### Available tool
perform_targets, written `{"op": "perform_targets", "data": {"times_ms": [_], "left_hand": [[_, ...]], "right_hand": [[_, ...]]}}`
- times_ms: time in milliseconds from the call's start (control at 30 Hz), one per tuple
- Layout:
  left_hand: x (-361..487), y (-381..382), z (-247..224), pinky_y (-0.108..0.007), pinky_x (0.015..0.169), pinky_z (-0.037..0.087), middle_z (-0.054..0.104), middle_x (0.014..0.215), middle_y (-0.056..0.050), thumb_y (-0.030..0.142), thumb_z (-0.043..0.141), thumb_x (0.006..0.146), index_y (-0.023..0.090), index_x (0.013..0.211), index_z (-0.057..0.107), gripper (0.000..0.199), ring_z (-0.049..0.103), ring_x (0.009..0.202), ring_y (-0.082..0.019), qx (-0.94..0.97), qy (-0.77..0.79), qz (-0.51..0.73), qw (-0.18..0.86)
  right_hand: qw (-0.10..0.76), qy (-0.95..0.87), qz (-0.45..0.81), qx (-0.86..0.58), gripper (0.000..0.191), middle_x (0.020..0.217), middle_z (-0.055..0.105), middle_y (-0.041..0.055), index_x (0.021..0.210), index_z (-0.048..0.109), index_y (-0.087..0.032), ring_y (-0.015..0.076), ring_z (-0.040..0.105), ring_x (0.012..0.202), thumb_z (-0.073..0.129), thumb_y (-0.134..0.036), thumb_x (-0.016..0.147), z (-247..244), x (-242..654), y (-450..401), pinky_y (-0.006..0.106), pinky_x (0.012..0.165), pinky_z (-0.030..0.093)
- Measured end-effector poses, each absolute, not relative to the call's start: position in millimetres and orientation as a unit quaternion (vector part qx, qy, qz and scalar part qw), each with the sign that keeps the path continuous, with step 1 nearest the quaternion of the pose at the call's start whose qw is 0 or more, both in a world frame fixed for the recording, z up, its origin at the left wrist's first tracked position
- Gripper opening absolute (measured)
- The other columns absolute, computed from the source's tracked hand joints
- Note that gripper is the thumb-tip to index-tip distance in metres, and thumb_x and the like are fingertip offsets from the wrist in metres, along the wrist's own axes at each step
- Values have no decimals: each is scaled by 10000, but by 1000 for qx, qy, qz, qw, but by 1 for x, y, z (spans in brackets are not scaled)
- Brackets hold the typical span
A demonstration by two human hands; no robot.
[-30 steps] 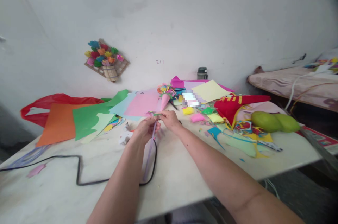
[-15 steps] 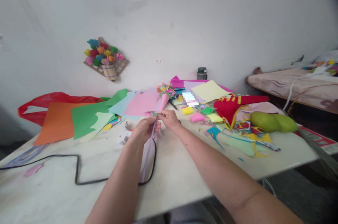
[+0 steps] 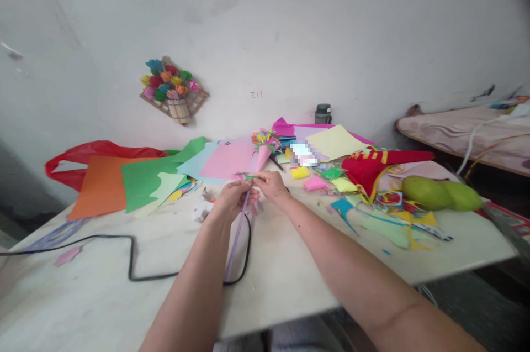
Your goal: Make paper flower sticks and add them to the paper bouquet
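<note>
My left hand [image 3: 237, 198] and my right hand [image 3: 270, 183] meet above the pale table [image 3: 285, 280]. Fingers of the left are closed on a thin lilac strip [image 3: 237, 241] that hangs down toward the table. My right fingertips pinch a small green piece [image 3: 249, 178] at the strip's upper end, beside the left thumb. Just behind the hands lies a pink paper cone [image 3: 264, 157] with multicoloured shreds at its top.
Orange paper [image 3: 101, 189] and green paper [image 3: 144, 180] lie left. A black cable [image 3: 131, 258] crosses the table. Right are coloured packets, red cloth [image 3: 364, 172], green fruits [image 3: 426, 193] and paper scraps. A dark flask [image 3: 323, 114] stands at the back.
The whole view has shifted slightly, so things appear farther right. Both hands keep nearly the same pose around the strip and green piece.
</note>
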State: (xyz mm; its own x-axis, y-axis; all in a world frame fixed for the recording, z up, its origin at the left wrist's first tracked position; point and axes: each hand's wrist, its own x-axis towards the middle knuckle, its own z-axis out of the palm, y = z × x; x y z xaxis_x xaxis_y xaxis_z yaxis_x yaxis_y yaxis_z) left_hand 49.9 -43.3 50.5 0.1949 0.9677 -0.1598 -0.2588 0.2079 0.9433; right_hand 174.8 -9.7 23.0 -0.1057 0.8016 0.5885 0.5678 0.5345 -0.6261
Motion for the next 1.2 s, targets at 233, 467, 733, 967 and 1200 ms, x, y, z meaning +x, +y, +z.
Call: {"op": "perform_targets", "data": {"times_ms": [233,467,733,967,1200], "left_hand": [[49,-44,50,-211,476,499,593,524,-47,157,555,741,106,729,547,53,606,492,-136,452,399,471,644],[49,-47,54,-184,437,471,603,534,-51,151,523,759,117,718,520,54,598,476,-125,470,411,464,628],[48,-48,54,-202,432,466,615,547,-52,213,604,699,132,724,495,138,602,473,-143,494,408,462,614],[47,-45,51,-195,422,454,608,535,-36,259,675,621,133,678,485,235,597,457,-136,518,406,482,579],[50,-45,49,-201,406,447,591,499,-16,297,693,582,142,675,467,289,574,417,-126,525,413,499,553]], "right_hand": [[501,-727,97,-459,204,782,681,3,871,685,-221,117,592,691,529,-176,748,28,178,-10,199,625,419],[482,-740,71,-464,238,870,679,4,957,661,-248,123,595,752,545,-210,753,27,182,-9,208,672,424],[455,-752,48,-475,217,784,679,9,932,674,-233,117,581,698,530,-215,772,32,182,-14,194,618,404],[445,-771,11,-455,216,818,676,5,932,672,-260,118,579,735,537,-219,769,28,185,-10,199,648,399],[414,-775,-17,-477,211,791,667,23,915,676,-236,132,576,740,519,-226,774,27,183,-12,211,650,386]]}}
